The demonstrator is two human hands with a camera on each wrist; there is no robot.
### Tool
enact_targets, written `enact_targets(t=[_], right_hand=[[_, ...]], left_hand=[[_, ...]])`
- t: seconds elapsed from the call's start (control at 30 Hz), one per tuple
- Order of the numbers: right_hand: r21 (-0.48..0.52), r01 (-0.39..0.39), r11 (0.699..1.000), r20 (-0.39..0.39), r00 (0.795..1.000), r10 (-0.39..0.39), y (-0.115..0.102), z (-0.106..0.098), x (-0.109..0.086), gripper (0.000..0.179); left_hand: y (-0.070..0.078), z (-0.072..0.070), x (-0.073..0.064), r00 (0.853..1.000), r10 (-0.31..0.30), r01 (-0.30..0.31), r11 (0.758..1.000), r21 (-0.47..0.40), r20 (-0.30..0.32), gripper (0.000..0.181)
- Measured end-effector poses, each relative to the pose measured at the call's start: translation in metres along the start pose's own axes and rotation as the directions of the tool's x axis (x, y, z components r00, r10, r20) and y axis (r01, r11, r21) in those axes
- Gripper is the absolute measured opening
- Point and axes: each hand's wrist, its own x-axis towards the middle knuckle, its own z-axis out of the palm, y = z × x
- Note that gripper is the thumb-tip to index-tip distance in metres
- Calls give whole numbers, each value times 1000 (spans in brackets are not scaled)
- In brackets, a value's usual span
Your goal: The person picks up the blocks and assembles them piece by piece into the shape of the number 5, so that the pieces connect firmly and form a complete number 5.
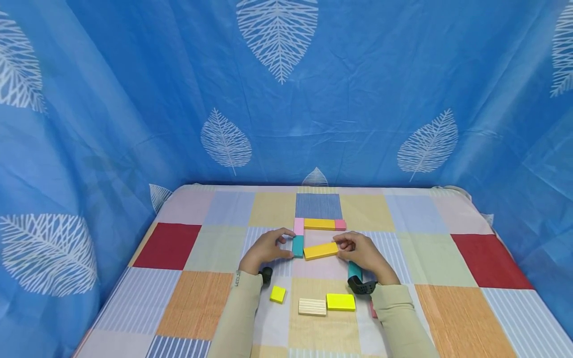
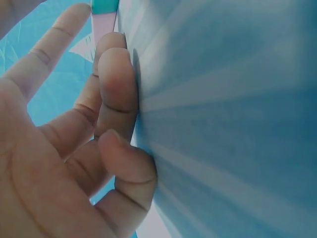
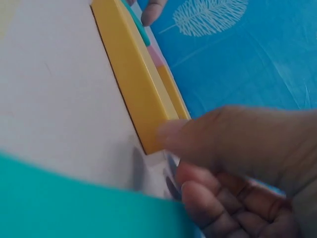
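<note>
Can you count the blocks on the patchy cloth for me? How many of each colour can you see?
Long orange-yellow rectangular blocks: 2
Teal rectangular blocks, one partly hidden: 2
Bright yellow flat blocks: 2
Rose-pink blocks, one partly hidden: 2
Pale pink rectangular block: 1
Beige striped rectangular block: 1
Total in sight: 10

Two long amber rectangular blocks (image 1: 321, 251), two teal rectangular blocks (image 1: 297, 247), two bright-yellow flat blocks (image 1: 340, 302), one striped cream block (image 1: 312, 307), one pale-pink block (image 1: 299, 226), two darker-pink blocks (image 1: 340, 225).

Left grip (image 1: 266, 247) parted, right grip (image 1: 361, 252) pinched
</note>
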Motion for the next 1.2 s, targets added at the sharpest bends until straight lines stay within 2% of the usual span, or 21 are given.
enact_targets(t=[0.1, 0.2, 0.33, 0.4, 0.43, 0.47, 0.57, 0.7, 0.9, 1.2], right_hand=[[103, 10, 995, -9, 1000, -10, 6, -2, 0, 33], [243, 5, 970, -34, 999, 3, 10, -6, -1, 33], [480, -45, 876, -87, 991, 99, 10, -11, -2, 37], [542, -61, 838, -112, 983, 144, 9, -15, -3, 38], [551, -66, 832, -125, 979, 160, 9, -17, -4, 38], [541, -73, 838, -134, 976, 171, 9, -19, -5, 38], [458, -102, 883, -145, 972, 188, 10, -27, -9, 37], [367, -113, 923, -130, 977, 171, 16, -37, -14, 36], [277, -128, 952, -86, 984, 157, 28, -49, -23, 36], [139, -150, 979, 19, 989, 149, 41, -67, -35, 40]], left_hand=[[0, 1, 0, 1000, -8, 8, 1000, 4, -2, 50], [0, 1, 0, 1000, -16, 16, 1000, 2, -1, 50], [0, 1, -1, 1000, -23, 23, 1000, -2, -2, 49], [0, 1, -1, 1000, -22, 22, 1000, 1, -1, 49], [0, 1, -1, 1000, -18, 18, 1000, 1, -2, 49], [0, 1, -1, 1000, -14, 14, 1000, 0, -1, 49], [-1, 1, -1, 1000, -9, 9, 1000, -4, -1, 49], [-1, 1, -1, 1000, -7, 7, 1000, -15, -2, 49], [-1, 1, -1, 1000, -9, 9, 1000, -18, -3, 49], [1, 1, -1, 1000, -14, 14, 1000, -12, -5, 49]])
